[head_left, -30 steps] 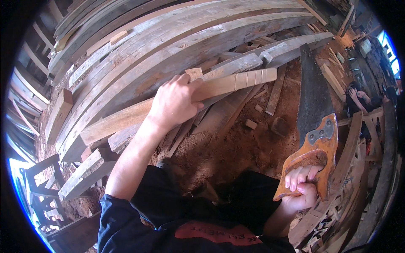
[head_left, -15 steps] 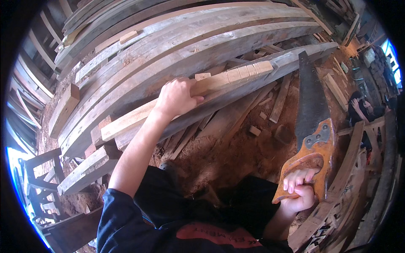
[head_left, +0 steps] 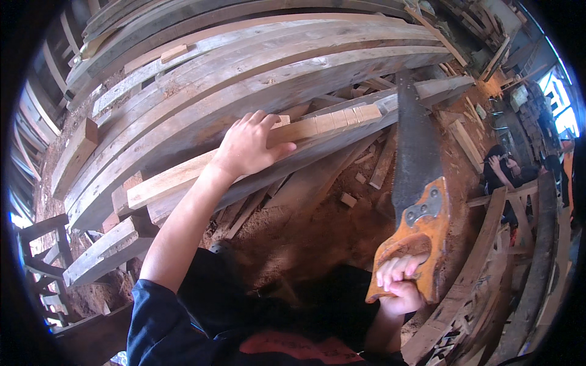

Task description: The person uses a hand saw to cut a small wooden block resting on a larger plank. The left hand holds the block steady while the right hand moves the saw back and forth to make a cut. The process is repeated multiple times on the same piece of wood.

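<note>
My left hand (head_left: 247,145) lies over a pale wood strip (head_left: 177,177), its thumb spread from the fingers. Several cross lines or cuts mark the strip's right-hand part. Beneath it runs a thicker grey beam (head_left: 244,194). My right hand (head_left: 400,283) is wrapped round the orange-brown wooden handle of a handsaw (head_left: 417,152). The dark blade points up and away, just right of the strip's marked end. It overlaps the beam in view; whether it touches cannot be told. A small pale block (head_left: 282,121) shows behind the strip, beside my left fingers.
Long curved timbers (head_left: 244,91) lie stacked beyond the strip. Offcuts (head_left: 348,199) are scattered over the reddish, sawdust-covered ground (head_left: 317,226). More curved timbers (head_left: 467,287) stand close on my right. Another person (head_left: 503,168) is at the far right, behind wooden framing.
The view has shifted a little. The saw has moved left, nearer the strip's marked end. My left hand has loosened, its fingers and thumb now further apart on the strip.
</note>
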Motion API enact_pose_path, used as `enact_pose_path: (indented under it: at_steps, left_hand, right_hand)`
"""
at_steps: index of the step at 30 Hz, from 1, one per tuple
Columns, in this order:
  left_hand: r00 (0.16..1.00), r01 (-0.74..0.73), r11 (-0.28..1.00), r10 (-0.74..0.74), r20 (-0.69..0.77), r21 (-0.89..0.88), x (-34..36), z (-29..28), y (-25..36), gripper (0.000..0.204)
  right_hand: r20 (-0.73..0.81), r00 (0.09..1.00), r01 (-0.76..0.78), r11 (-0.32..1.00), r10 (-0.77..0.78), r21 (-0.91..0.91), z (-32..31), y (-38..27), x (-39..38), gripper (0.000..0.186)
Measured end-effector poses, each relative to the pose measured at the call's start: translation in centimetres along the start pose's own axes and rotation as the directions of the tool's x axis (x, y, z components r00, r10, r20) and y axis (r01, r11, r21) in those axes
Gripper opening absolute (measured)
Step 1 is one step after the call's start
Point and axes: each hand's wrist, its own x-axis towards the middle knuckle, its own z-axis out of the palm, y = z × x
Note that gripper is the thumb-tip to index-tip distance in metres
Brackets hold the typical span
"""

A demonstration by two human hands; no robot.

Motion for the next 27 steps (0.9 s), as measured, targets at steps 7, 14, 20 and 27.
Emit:
enact_pose_path:
  at_steps: [7,14,20,27]
  left_hand:
    - [0.997,-0.064,0.998,0.065,-0.03,0.015,0.4,1.9,0.1,0.052]
    - [0.998,-0.064,0.998,0.064,-0.008,0.004,0.2,1.9,-0.1,0.052]
    - [0.998,-0.066,0.998,0.066,-0.002,0.009,0.1,1.8,0.1,0.05]
    - [0.997,-0.071,0.997,0.071,0.003,-0.001,0.1,1.8,-0.1,0.049]
  right_hand:
    - [0.227,0.971,-0.127,0.967,0.075,0.221,0.4,2.8,0.0,0.035]
    - [0.305,0.946,-0.165,0.975,0.113,0.15,1.4,4.9,0.1,0.034]
    - [0.302,0.943,-0.186,0.975,0.142,0.122,2.1,5.4,0.0,0.033]
    - [0.29,0.944,-0.201,0.972,0.159,0.122,2.5,5.9,0.2,0.033]
